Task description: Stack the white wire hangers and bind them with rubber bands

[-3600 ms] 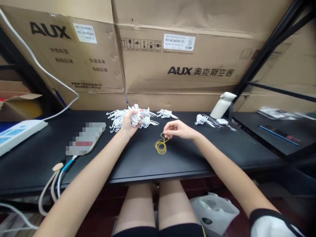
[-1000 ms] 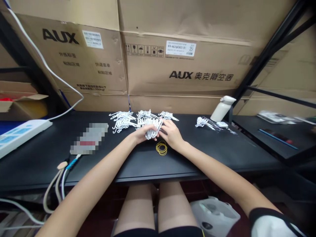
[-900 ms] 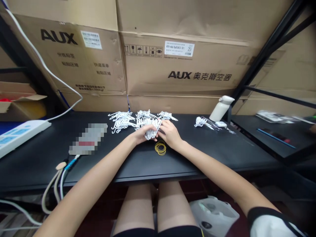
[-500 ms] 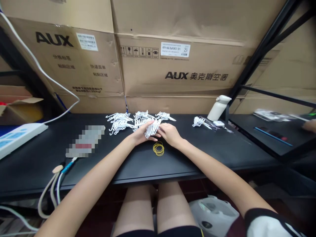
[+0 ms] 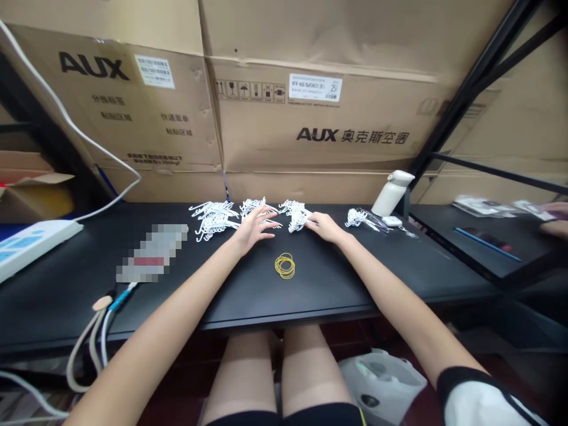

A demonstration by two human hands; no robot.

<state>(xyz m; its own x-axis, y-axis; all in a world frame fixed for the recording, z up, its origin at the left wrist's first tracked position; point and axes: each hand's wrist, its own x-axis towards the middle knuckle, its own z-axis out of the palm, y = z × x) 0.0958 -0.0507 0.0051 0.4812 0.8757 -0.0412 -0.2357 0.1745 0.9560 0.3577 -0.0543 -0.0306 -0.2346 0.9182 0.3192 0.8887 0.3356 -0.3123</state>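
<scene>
Cartons: I see them walling the back, well behind the yellow bands, my landmark.
Black table: carries the bands and all the hooks.
Power strip: well left of the bands; no obstacle.
Masked flat device: left of the bands, apart from the hooks; left forearm lies between.
Bottle: behind and right of the bands, leaning in view; outside the work.
Left hand: behind and left of the bands, fingers spread wide, gripping nothing. Contact with the hooks behind it: I cannot tell. I judge it best kept lifted, so no hook catches.
Right hand: behind and right of the bands, fingers narrowed on the gathered bundle. I would ease off straight back, tips parallel to the wires.
Gathered bundle: white hooks, directly behind the bands; best kept with bends aligned.
Rear bundle: just beyond it, seemingly touching; main snag risk.
Left bundles: behind and left of the bands.
Yellow bands: looped loosely, untouched.
</scene>
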